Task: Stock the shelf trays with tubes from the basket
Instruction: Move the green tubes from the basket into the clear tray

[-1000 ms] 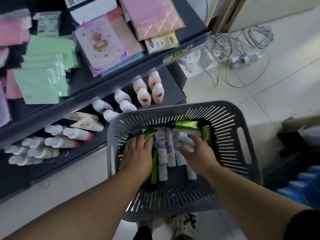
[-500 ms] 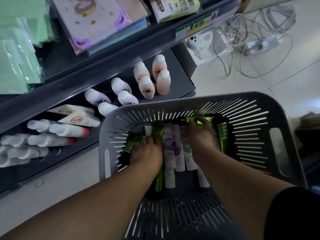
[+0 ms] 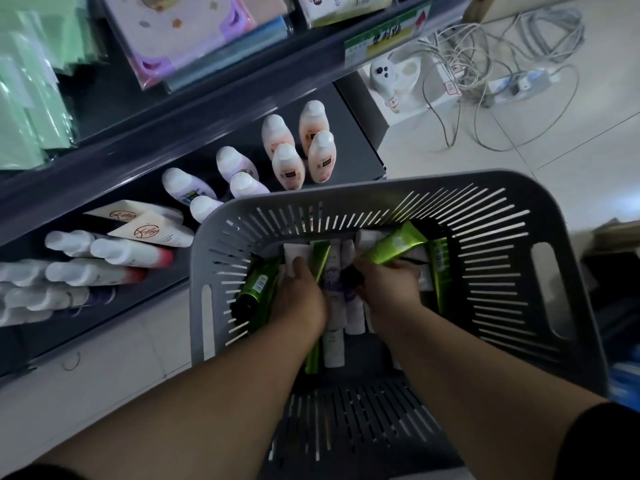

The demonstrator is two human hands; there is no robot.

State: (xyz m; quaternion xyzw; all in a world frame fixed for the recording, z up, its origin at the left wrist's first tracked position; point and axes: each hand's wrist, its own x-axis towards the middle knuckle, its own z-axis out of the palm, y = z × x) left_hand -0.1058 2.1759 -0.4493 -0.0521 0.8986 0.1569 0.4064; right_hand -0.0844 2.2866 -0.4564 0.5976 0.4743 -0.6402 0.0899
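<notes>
Shelf (image 3: pixel 173 140) upper left, two tiers. Lower tier holds lying stock (image 3: pixel 131 252) in rows, caps outward, and standing bottles (image 3: pixel 294 157) at its right end, sorted by kind so each type has its own lane.

Basket (image 3: pixel 415 188) sits on the floor just beside the lower tier, rim close to the shelf edge. Likely parked there to keep the carry short.

Both hands are down inside the basket, at the far end where the tubes (image 3: pixel 332 341) lie packed side by side, lengthwise.

Right hand (image 3: pixel 391 292) is clenched round a green tube (image 3: pixel 394 247), black cap by the thumb, crimped end tilted up and right, clear of the pile. Judged as a lift-out grip near the cap, to keep the soft body from folding.

Left hand (image 3: pixel 301 296) has fingers curled over the pile, thumb on a white tube (image 3: pixel 292 254), seemingly pinching it. Fingertips are hidden, so the grip is not certain.

Taking one per hand looks like a way to halve the trips. Nothing from this grab is on the shelf yet.

Cables (image 3: pixel 485 64) tangled on the floor, upper right, well apart.
</notes>
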